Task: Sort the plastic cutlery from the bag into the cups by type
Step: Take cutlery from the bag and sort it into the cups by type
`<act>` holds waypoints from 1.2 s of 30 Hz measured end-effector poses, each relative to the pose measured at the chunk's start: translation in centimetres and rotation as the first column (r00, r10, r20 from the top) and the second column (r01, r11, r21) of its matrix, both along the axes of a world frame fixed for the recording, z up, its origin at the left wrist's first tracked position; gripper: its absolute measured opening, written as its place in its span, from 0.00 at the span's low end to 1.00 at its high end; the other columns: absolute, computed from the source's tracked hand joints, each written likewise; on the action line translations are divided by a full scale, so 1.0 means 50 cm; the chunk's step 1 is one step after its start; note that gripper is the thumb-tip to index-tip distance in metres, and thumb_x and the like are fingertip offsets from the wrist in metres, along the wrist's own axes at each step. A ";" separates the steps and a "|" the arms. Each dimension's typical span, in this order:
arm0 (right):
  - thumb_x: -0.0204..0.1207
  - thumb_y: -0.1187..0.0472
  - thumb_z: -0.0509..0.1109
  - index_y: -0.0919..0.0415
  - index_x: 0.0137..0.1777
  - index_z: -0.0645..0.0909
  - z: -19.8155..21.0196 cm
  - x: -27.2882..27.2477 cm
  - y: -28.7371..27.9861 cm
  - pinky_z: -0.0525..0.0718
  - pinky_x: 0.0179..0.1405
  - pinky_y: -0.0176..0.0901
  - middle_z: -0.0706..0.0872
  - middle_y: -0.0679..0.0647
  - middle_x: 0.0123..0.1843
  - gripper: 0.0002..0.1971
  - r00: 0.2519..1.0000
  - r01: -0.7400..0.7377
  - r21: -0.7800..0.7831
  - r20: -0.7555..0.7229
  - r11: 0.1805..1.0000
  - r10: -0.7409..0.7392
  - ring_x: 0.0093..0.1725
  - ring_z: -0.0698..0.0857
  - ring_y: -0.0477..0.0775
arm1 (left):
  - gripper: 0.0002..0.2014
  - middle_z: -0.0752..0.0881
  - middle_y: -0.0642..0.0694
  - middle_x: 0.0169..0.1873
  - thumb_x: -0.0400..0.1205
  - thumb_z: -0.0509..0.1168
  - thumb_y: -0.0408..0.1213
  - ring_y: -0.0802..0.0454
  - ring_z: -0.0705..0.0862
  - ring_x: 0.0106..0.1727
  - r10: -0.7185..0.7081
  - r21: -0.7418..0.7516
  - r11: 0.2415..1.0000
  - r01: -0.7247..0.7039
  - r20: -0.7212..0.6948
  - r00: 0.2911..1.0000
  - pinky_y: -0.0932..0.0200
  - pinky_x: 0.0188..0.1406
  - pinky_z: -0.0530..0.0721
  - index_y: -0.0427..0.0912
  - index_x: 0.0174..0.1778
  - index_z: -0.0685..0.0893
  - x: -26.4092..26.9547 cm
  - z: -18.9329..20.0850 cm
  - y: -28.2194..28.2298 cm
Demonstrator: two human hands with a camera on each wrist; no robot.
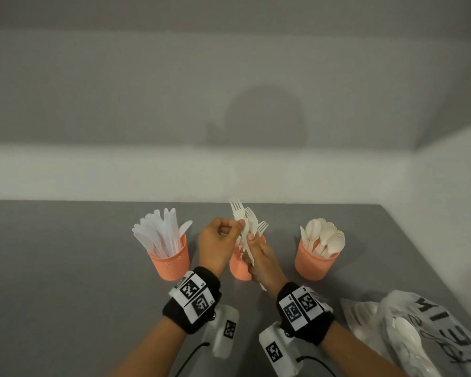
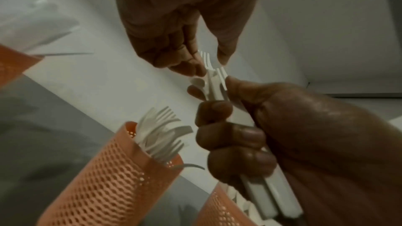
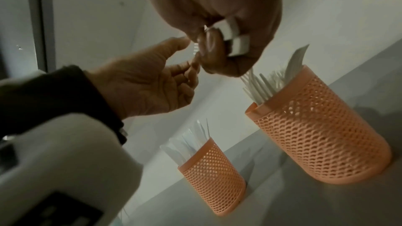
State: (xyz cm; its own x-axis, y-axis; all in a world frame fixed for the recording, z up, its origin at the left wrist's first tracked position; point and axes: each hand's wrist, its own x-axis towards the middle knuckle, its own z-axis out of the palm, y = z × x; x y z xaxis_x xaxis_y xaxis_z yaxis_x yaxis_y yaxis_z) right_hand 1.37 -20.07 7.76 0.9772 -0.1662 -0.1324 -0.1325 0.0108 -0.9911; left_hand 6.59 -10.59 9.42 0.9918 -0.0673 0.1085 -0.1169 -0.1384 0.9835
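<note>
White plastic forks [image 1: 246, 227] stand fanned in a bunch above the middle of three orange mesh cups on a grey bench [image 1: 65, 268], gripped by their handles in the person's right hand [image 1: 261, 261], whose fingers curl tightly round them. The left hand [image 1: 218, 240] reaches in from the side and pinches the tallest fork [image 1: 237, 210] between thumb and fingertips just below its tines. Both hands meet directly over the middle cup [image 1: 238, 270], which the wrist views show already stocked with forks, tines up. To the left of the hands, well apart, the knife cup [image 1: 172, 263] bristles with white knives [image 1: 161, 232]; to the right, the spoon cup [image 1: 314, 263] holds a cluster of cream spoons [image 1: 324, 238], bowls up. At the near right corner of the bench lies the clear plastic bag [image 1: 419, 330] with black lettering, crumpled and flat, with a spoon [image 1: 407, 333] visible through it. The left wrist view shows a spoon bowl [image 2: 196, 82] among the held bunch, beside the fork necks. Black wristbands carrying square printed markers and white camera housings sit on both forearms.
</note>
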 end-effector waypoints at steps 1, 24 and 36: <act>0.86 0.51 0.48 0.49 0.49 0.73 0.000 -0.004 -0.002 0.66 0.15 0.22 0.77 0.40 0.22 0.12 1.000 -0.001 -0.001 0.004 1.000 0.001 0.16 0.73 0.35 | 0.05 0.85 0.49 0.31 0.77 0.71 0.38 0.55 0.83 0.33 0.007 -0.021 1.000 -0.008 -0.039 0.999 0.63 0.34 0.83 0.42 0.39 0.83 -0.003 -0.002 -0.008; 0.84 0.49 0.46 0.63 0.75 0.66 -0.021 -0.064 -0.058 0.80 0.56 0.54 0.80 0.61 0.60 0.26 0.977 0.211 -0.771 0.149 0.600 -0.153 0.56 0.83 0.65 | 0.08 0.80 0.57 0.17 0.82 0.62 0.36 0.64 0.77 0.19 -0.262 -0.182 0.958 0.221 -0.242 0.934 0.70 0.21 0.74 0.43 0.37 0.81 -0.086 -0.011 -0.071; 0.85 0.56 0.48 0.57 0.51 0.77 -0.028 -0.092 -0.076 0.75 0.48 0.49 0.80 0.56 0.43 0.15 0.957 0.290 -0.560 0.181 0.776 -0.226 0.43 0.80 0.53 | 0.13 0.79 0.44 0.27 0.82 0.56 0.33 0.47 0.79 0.30 -0.109 -0.206 0.978 0.039 -0.337 0.935 0.53 0.37 0.79 0.40 0.32 0.78 -0.091 -0.017 -0.129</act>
State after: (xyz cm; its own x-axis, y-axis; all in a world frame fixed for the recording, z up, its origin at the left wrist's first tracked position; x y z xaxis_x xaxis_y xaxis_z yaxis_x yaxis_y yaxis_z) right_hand -3.24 -23.89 6.35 0.8889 -0.4282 0.1628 -0.1102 -0.5449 -0.8312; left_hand 2.03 -17.06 8.57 0.9630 -0.1541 -0.2212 0.2317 0.0534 0.9713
